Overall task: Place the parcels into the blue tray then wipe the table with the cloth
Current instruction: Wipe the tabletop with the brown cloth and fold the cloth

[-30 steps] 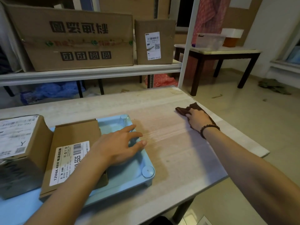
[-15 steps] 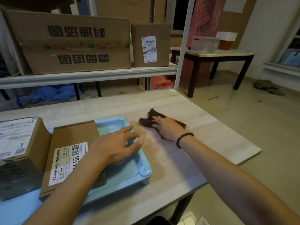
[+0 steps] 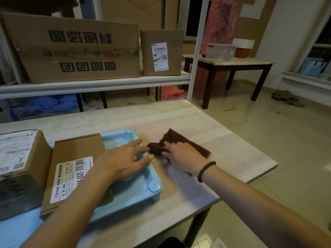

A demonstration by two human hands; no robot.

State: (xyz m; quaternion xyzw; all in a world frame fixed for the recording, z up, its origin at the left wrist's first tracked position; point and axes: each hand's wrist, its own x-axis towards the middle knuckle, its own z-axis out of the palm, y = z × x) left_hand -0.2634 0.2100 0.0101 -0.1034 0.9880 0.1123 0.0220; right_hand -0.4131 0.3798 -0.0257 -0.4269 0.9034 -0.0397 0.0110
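While right hand (image 3: 184, 156) presses flat, cloth (image 3: 180, 142) lies beneath.

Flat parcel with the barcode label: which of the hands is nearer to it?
Left. The left hand lies over the tray beside the flat parcel; the right hand presses the cloth beyond the tray.

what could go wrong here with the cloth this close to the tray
The cloth under the right hand lies almost against the blue tray and the fingertips of the left hand; a stroke further left could knock the tray. The tray's near corner sits close to the front edge of the table, so a shove might slide it and the flat parcel toward the drop.
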